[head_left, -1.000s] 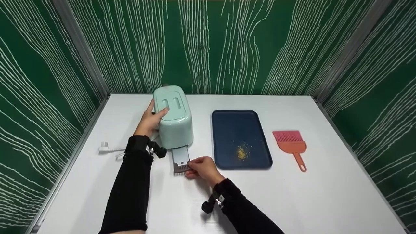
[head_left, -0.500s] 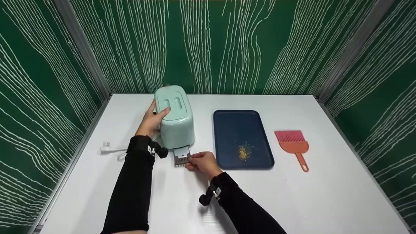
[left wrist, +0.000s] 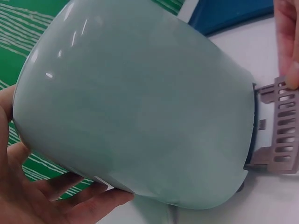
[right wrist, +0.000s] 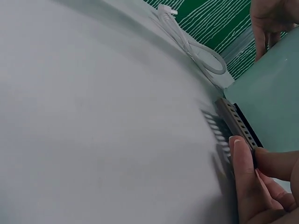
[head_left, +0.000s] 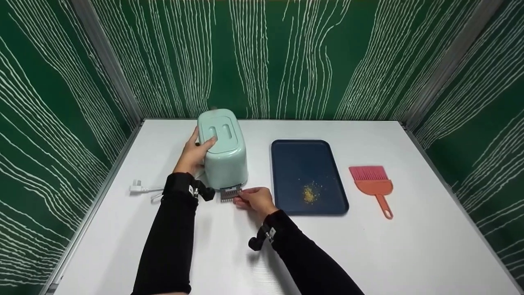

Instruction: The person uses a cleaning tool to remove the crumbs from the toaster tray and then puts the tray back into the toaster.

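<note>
A mint-green toaster with a lid on top stands at the table's left centre. My left hand grips its far left side, thumb on the lid; in the left wrist view several fingers curl against the green wall. From the toaster's near end juts the slotted grey-brown end of a crumb tray, low down. My right hand pinches the right corner of that end between thumb and fingers, as the right wrist view also shows. Most of the crumb tray is hidden inside the toaster.
A navy serving tray with a small pile of yellow crumbs lies right of the toaster. Farther right is an orange brush with pink bristles. The toaster's white plug and cord lie left, behind my left forearm.
My right hand has pushed the crumb tray inward, away from me; only its slotted end and a sliver of plate now show. The left hand keeps its grip on the toaster.
</note>
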`<action>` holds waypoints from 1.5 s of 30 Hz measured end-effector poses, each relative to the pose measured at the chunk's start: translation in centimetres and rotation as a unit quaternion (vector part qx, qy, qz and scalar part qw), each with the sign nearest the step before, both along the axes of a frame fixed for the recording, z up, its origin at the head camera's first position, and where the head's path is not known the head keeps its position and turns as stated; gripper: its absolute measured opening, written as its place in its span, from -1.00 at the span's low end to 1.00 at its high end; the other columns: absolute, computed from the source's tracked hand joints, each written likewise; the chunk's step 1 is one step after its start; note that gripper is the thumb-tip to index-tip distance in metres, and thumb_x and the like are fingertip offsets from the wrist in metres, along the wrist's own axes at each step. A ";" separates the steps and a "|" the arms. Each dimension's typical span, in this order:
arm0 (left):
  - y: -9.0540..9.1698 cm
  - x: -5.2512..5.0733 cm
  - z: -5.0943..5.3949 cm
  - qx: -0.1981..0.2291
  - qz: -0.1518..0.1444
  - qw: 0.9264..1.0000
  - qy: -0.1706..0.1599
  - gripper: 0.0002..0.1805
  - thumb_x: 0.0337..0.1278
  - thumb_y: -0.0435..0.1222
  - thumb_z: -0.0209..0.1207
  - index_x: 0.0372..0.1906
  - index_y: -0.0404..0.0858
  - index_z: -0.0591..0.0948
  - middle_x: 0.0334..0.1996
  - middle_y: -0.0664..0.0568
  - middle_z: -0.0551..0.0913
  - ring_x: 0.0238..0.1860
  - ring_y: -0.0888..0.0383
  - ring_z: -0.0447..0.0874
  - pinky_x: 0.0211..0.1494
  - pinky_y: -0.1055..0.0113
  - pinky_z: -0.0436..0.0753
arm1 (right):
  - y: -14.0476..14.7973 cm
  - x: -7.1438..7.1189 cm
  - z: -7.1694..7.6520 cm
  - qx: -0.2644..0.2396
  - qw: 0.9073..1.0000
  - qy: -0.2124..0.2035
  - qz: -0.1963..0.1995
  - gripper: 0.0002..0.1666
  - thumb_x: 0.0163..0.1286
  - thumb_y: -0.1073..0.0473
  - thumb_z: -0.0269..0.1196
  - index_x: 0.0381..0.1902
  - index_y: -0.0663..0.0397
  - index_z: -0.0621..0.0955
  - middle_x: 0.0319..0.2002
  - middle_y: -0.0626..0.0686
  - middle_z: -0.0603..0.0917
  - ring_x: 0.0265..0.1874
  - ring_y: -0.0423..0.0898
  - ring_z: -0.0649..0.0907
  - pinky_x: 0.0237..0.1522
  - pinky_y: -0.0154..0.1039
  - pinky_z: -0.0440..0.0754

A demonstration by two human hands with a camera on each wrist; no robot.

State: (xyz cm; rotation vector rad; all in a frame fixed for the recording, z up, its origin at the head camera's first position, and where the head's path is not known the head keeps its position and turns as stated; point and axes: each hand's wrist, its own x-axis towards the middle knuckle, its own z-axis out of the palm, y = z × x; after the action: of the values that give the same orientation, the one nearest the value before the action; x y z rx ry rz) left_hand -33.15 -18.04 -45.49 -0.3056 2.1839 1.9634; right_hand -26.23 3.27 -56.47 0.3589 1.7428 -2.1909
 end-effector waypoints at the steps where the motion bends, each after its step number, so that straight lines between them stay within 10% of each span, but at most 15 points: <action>1: 0.0 0.0 0.0 -0.001 0.000 1.000 0.000 -0.01 0.56 0.03 0.18 0.74 0.28 -0.24 0.74 -0.21 -0.20 0.70 -0.22 -0.04 0.57 -0.37 0.28 | -0.1 -0.1 0.0 -0.003 1.000 -0.001 -0.002 -0.87 0.43 0.54 0.31 -0.10 0.54 0.62 -0.44 0.28 0.81 -0.51 -0.10 0.82 -0.31 -0.29 0.83; 30: 0.2 0.2 0.0 0.004 0.008 1.000 -0.001 -0.02 0.56 0.01 0.19 0.73 0.32 -0.22 0.74 -0.22 -0.15 0.69 -0.24 0.00 0.55 -0.43 0.26 | -1.7 -1.2 0.1 -0.043 0.995 -0.031 -0.085 -0.85 0.45 0.56 0.26 -0.05 0.55 0.62 -0.45 0.28 0.80 -0.46 -0.03 0.84 -0.22 -0.21 0.85; 37: 0.1 0.2 0.0 0.009 0.016 1.000 -0.003 -0.02 0.55 0.01 0.20 0.73 0.34 -0.20 0.74 -0.21 -0.14 0.68 -0.24 0.02 0.55 -0.43 0.25 | -0.8 -1.7 0.5 0.079 0.996 0.037 -0.017 -0.92 0.42 0.49 0.35 -0.19 0.42 0.63 -0.44 0.23 0.80 -0.55 -0.12 0.78 -0.41 -0.27 0.81; 40: 0.1 0.1 -0.1 0.003 0.014 1.000 -0.001 -0.01 0.54 0.01 0.21 0.73 0.32 -0.21 0.74 -0.21 -0.15 0.68 -0.24 0.03 0.56 -0.39 0.28 | 0.0 -2.2 1.1 0.232 0.966 0.115 0.016 -0.83 0.37 0.36 0.47 -0.20 0.32 0.67 -0.39 0.13 0.79 -0.51 -0.15 0.72 -0.44 -0.29 0.74; 45: 0.1 0.0 -0.1 -0.004 0.014 1.000 -0.001 -0.01 0.54 0.01 0.21 0.74 0.30 -0.20 0.74 -0.20 -0.16 0.69 -0.23 0.01 0.57 -0.35 0.29 | 0.9 -3.1 1.9 0.428 0.867 0.249 0.058 -0.32 0.21 0.15 0.64 0.23 0.26 0.64 0.09 0.20 0.74 0.05 0.07 0.73 0.14 -0.07 0.70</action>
State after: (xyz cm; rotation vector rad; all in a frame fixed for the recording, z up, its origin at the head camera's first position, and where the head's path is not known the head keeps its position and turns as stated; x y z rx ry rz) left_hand -33.13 -17.97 -45.62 -0.3416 2.2000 1.9682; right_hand -29.31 4.19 -54.57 -0.1574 2.8797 -1.3574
